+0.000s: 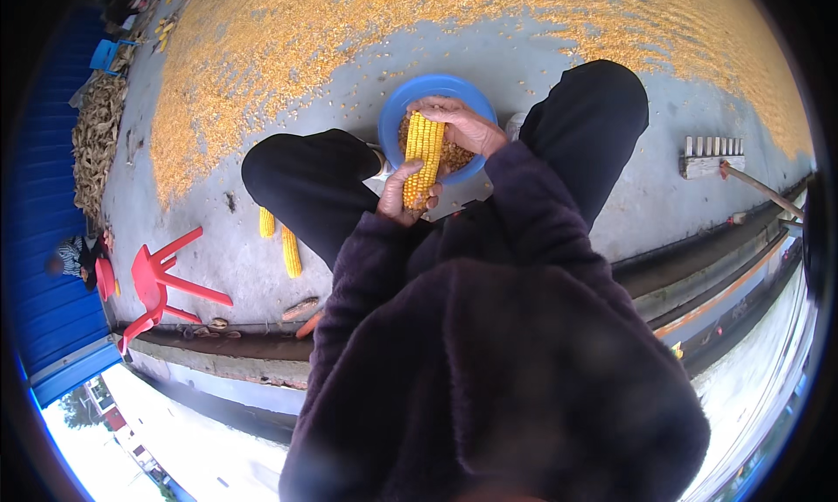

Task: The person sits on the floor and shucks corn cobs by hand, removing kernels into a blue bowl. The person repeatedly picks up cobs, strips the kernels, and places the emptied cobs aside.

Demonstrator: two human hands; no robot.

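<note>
A yellow ear of corn [425, 152], its husk gone, lies between my two hands above a blue plastic basin [481, 99]. My left hand [400, 193] is wrapped around its lower end, thumb along the side. Over the upper end curls my right hand [465, 123], its fingers across the tip. Kernel rows look full on the side facing me. Loose corn kernels [456, 157] cover the basin's bottom; the ear and my hands hide part of them.
Corn kernels [262, 63] spread widely across the concrete floor. Two ears of corn [291, 252] lie by my left knee. A red plastic chair [154, 282] lies tipped over at left, near a pile of dry husks [98, 142]. A wooden rake [713, 165] rests at right.
</note>
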